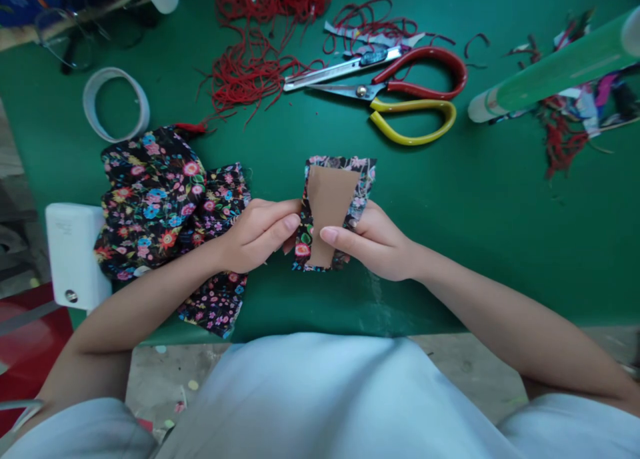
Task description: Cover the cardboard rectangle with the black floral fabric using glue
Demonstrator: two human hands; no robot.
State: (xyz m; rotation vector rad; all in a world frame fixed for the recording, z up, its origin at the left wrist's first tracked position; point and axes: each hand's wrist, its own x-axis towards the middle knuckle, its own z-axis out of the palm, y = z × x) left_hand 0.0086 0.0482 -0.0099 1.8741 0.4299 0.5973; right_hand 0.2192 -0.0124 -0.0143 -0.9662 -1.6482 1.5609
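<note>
My right hand (383, 244) grips a small piece of black floral fabric (303, 235) with a tapered brown cardboard piece (333, 195) lying on it. The right thumb presses on the cardboard; the other fingers are mostly hidden behind. The cardboard is wider at its far end, and fabric shows around its edges. At the fabric's left edge my left hand (260, 235) has its thumb and index finger closed together, the fingertips at the cloth. Beyond the left wrist a larger heap of the same floral fabric (150, 199) lies on the green table (450, 199), partly under my forearm.
Red-and-yellow-handled scissors (413, 122) and a utility knife (345, 69) lie beyond my hands, near tangled red cords (240, 79). A tape roll (116, 105) and a white box-shaped device (75, 255) are at left. A green post (555, 65) and fabric scraps (575, 112) stand right.
</note>
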